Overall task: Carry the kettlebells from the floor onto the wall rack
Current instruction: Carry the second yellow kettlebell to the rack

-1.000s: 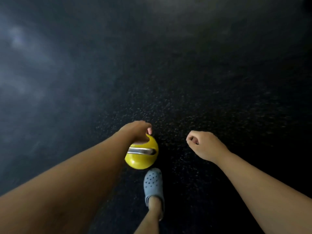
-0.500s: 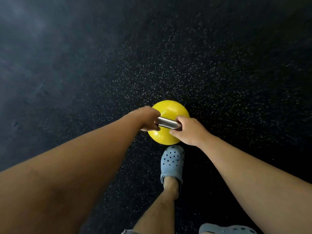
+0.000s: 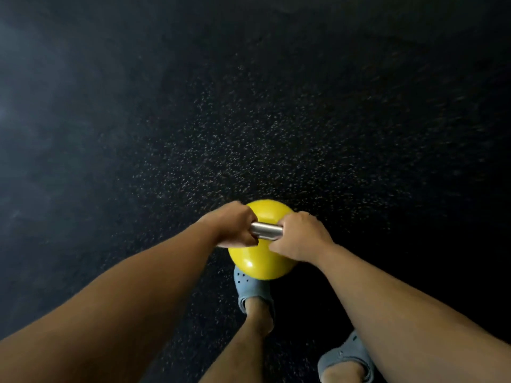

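Note:
A yellow kettlebell point(image 3: 262, 261) with a bare steel handle point(image 3: 266, 231) hangs in front of me above the dark floor. My left hand point(image 3: 233, 225) is closed around the left end of the handle. My right hand point(image 3: 300, 236) is closed around its right end. A short stretch of steel shows between the two fists. The bell's lower edge covers the toe of my front shoe. No wall rack is in view.
Black rubber floor point(image 3: 276, 134) with pale flecks fills the view, blurred by motion. My front foot in a blue-grey clog point(image 3: 253, 293) is just below the kettlebell. The other clog point(image 3: 347, 357) is at the lower right.
One second ago only my left hand held the kettlebell and the right was a free fist. The right hand then took the handle too, and both now carry the bell forward.

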